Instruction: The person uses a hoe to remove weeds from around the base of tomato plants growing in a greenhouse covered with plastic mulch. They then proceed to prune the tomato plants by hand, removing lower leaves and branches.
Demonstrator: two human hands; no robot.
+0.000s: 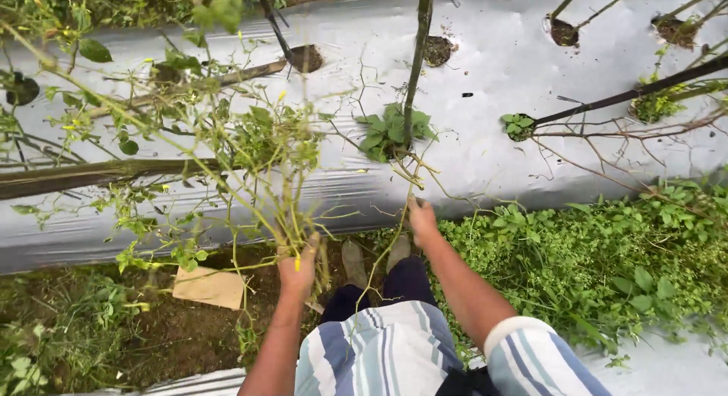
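Plants (250, 149), spindly, sparse-leaved, uprooted, bunched in my left hand (298, 268) grip over the dirt path | right hand (422, 221) closed on thin stems (413, 176) at silver mulch sheet (485, 77) | stakes (417, 55), weeds (591, 252) crowd around.

- You stand in an outdoor vegetable field: raised beds under silvery plastic mulch sheeting (485, 70), with round planting holes (438, 50).
- Low green weeds (591, 252) fill the bare-soil furrow (182, 335).
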